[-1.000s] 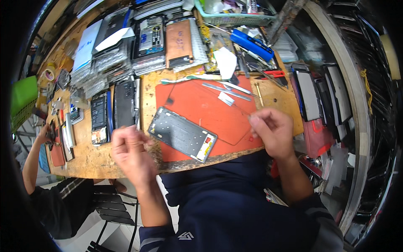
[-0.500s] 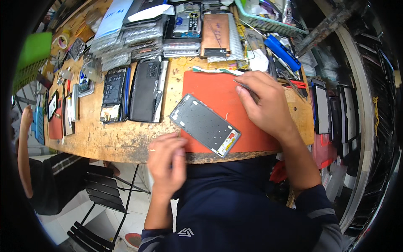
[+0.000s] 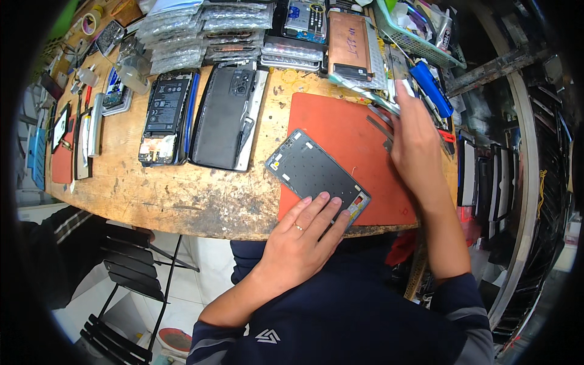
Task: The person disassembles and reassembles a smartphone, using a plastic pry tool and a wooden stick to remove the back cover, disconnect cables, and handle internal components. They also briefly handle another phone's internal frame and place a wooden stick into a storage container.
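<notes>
A dark phone frame [image 3: 307,164], with small white and yellow patches, lies at a slant on the orange mat [image 3: 377,201]. My left hand [image 3: 304,237] rests on the frame's lower end with fingers stretched out and slightly spread, a ring on one. My right hand [image 3: 415,137] reaches over the mat's back right part, beside thin metal strips [image 3: 377,131] and a white-and-green strip [image 3: 353,88]. Its fingertips are partly hidden and blurred, so I cannot tell what they grip.
Opened phones [image 3: 164,118] [image 3: 222,115] lie left of the mat. Stacked bubble-wrapped parts [image 3: 234,33], a blue tool [image 3: 431,88] and a teal basket [image 3: 456,58] line the back. A black folding chair [image 3: 131,267] stands lower left, beside another person's dark-clothed leg [image 3: 73,243].
My left hand has moved from the table's front edge onto the phone frame. My right hand has moved back and up toward the tools. The other person's arm no longer shows.
</notes>
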{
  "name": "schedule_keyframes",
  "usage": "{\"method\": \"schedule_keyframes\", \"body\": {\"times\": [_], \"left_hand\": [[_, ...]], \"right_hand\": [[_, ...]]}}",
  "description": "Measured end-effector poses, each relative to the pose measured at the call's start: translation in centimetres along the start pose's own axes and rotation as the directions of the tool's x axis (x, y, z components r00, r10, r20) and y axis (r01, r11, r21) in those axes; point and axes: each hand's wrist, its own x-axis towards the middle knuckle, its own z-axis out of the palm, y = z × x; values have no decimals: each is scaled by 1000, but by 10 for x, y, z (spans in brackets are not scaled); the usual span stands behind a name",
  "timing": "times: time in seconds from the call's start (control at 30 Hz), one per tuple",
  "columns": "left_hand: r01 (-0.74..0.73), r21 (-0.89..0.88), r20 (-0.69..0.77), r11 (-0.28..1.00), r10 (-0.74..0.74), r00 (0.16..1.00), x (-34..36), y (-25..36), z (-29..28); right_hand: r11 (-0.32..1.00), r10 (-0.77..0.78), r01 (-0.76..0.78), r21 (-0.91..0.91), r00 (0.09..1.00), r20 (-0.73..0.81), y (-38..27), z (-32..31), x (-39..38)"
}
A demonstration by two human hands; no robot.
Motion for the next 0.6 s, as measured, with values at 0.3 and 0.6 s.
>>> {"method": "schedule_keyframes", "body": {"times": [0.3,0.6], "left_hand": [[-13,64,-61,998,17,998,-1,-3,9],[-26,42,-127,999,31,991,-4,-7,11]], "right_hand": [[944,-66,10,331,985,159,-72,-27,-24],[994,7,-27,106,982,187,-100,-16,-20]]}}
